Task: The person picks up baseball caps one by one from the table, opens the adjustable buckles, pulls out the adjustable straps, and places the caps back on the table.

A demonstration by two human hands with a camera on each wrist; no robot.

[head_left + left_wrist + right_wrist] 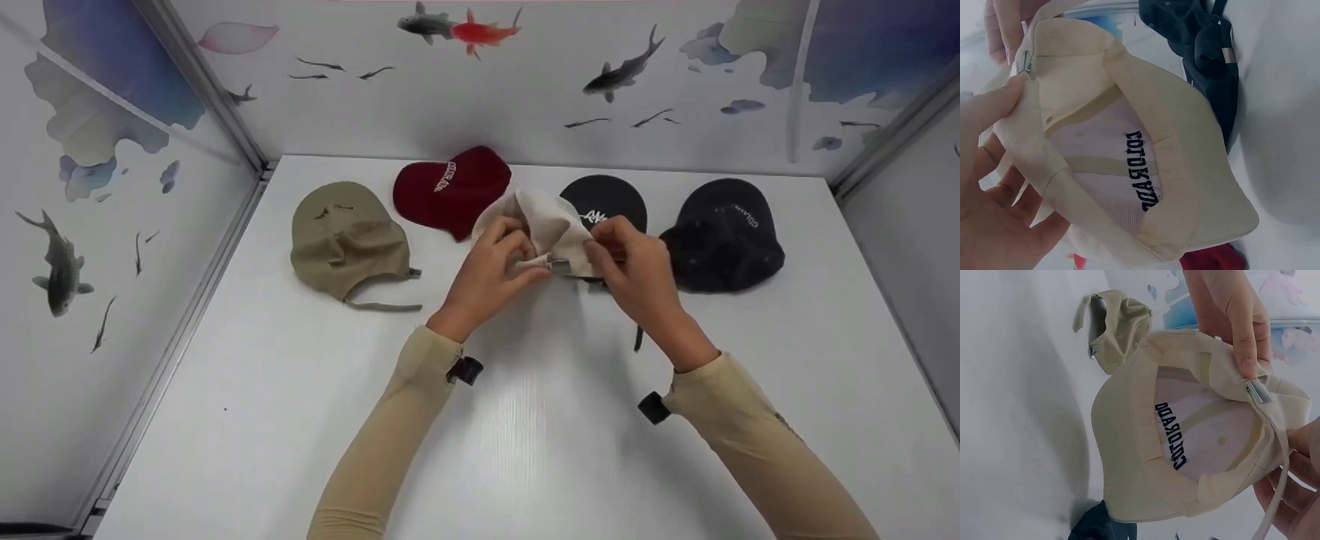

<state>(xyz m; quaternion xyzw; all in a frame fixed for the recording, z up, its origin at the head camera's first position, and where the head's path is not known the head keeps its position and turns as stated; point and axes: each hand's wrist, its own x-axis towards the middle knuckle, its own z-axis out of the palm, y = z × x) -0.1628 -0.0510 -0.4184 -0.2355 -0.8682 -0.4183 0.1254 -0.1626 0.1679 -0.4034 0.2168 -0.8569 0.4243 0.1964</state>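
Observation:
A cream baseball cap is held up off the table between both hands, its open underside facing the wrist cameras. Mirrored dark stitching reading COLORADO shows inside it in the left wrist view. My left hand grips the back band on one side, thumb beside the metal buckle. On the other side, my right hand pinches the cap's back edge between thumb and fingers. A loose strap end hangs down past the right hand in the right wrist view. Parts of the fingers behind the cap are hidden.
Along the back of the white table lie a khaki cap, a dark red cap, a black cap partly covered by the right hand, and a navy cap. Panels printed with fish enclose the table.

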